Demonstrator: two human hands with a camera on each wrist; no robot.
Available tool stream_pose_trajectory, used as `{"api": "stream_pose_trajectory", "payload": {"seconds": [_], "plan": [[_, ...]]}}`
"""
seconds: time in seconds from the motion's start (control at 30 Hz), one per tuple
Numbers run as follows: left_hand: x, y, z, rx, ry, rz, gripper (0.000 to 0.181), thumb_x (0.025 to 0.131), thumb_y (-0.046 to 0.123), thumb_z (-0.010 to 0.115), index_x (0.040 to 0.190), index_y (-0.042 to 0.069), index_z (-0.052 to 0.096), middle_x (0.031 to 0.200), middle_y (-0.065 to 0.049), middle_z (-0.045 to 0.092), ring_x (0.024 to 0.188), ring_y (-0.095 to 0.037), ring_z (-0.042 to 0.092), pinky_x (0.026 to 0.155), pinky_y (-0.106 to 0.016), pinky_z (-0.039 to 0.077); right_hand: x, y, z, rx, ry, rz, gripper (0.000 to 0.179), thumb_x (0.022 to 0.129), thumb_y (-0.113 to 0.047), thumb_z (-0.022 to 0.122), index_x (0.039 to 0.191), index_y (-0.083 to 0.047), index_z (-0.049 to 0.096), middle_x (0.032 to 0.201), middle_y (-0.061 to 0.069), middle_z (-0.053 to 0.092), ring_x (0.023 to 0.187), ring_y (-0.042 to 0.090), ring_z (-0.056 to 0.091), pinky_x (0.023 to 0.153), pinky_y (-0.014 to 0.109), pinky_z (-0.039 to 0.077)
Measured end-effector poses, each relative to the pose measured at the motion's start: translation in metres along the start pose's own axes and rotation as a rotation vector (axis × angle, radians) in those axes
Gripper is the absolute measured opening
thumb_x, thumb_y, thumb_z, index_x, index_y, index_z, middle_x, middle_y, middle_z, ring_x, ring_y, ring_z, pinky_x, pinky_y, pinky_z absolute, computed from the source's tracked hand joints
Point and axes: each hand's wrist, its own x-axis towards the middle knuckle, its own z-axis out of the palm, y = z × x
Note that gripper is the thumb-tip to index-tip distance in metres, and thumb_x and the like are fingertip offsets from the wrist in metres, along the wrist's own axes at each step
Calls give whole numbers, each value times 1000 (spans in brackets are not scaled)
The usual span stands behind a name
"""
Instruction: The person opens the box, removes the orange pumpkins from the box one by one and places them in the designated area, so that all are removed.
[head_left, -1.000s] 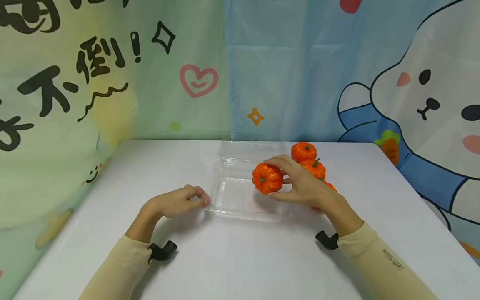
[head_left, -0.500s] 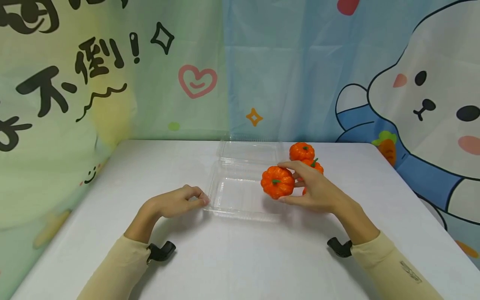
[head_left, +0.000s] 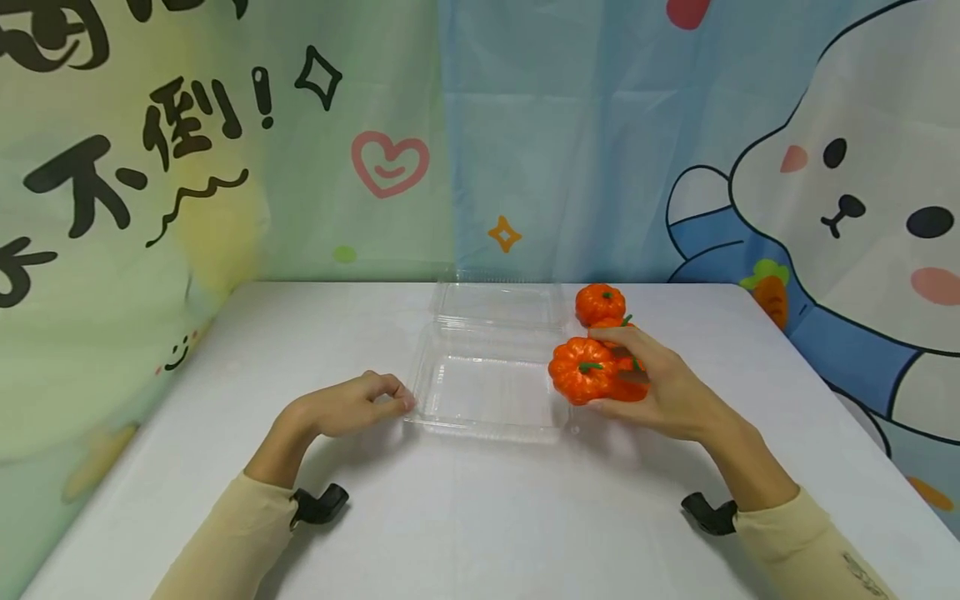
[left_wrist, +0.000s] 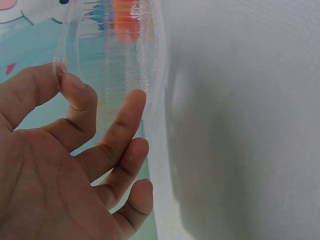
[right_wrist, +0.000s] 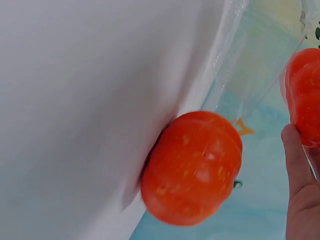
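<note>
A clear plastic clamshell box (head_left: 483, 429) lies unfolded on the table, its lid toward the back. My left hand (head_left: 352, 406) pinches the box's left rim between thumb and index finger, as the left wrist view shows with the clear wall (left_wrist: 112, 75). In my right hand (head_left: 671, 392) is a small orange toy pumpkin (head_left: 579, 369), held above the table by the box's right edge. Behind it another pumpkin (right_wrist: 192, 167) rests on the table, partly hidden by the right hand in the head view. Two more pumpkins stand farther back, the rear one (head_left: 600, 304) nearest the table's far edge.
The white table (head_left: 480, 517) ends at the back against a printed cloth backdrop (head_left: 525, 142). Black wrist mounts (head_left: 321, 504) stick out from both sleeves, close to the tabletop.
My right hand has carried the pumpkin rightward and slightly toward me, from over the box to its right edge. The left hand stays at the rim. The view has shifted slightly.
</note>
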Motion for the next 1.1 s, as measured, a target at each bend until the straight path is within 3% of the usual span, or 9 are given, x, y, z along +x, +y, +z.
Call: {"api": "stream_pose_trajectory", "payload": {"seconds": [0.2,0.3,0.5,0.63,0.9,1.1], "plan": [[0,-1,0,7,6,-6,33,105,36,51,119,12,69,128,-8,63,129,-29,51,107,-53,41,-13,4,-8,44,21,27,86,72,-16,95,146,-18,51,135,0,57,117,11,56,87,41,60],[0,-2,-1,3,3,11,34,106,35,50,120,10,69,128,-6,66,130,-30,52,107,-53,42,-16,6,-9,83,22,36,86,73,-13,94,147,-17,50,136,2,56,117,9,55,80,41,61],[0,-3,-2,-14,-6,36,35,106,32,49,119,6,69,125,-4,69,130,-30,54,108,-53,42,-22,6,-14,75,13,63,83,74,-14,94,145,-17,52,134,3,57,110,19,60,77,42,62],[-1,-3,-1,-26,-10,30,33,106,29,49,118,5,69,125,-5,69,130,-30,54,109,-53,41,-28,7,-18,47,-9,85,77,74,-18,94,141,-14,54,132,5,60,105,22,64,79,38,62],[1,0,-2,21,2,11,33,106,35,50,119,11,69,126,-6,65,127,-29,53,107,-51,42,-48,10,-25,43,-60,124,71,72,-22,95,133,-15,59,127,2,65,100,5,61,79,25,59],[-1,1,-2,3,-11,6,32,106,32,49,119,9,69,126,-4,67,129,-29,54,109,-52,42,-58,10,-31,78,-92,145,70,74,-23,95,133,-21,58,129,-2,59,102,7,62,77,27,60]]}}
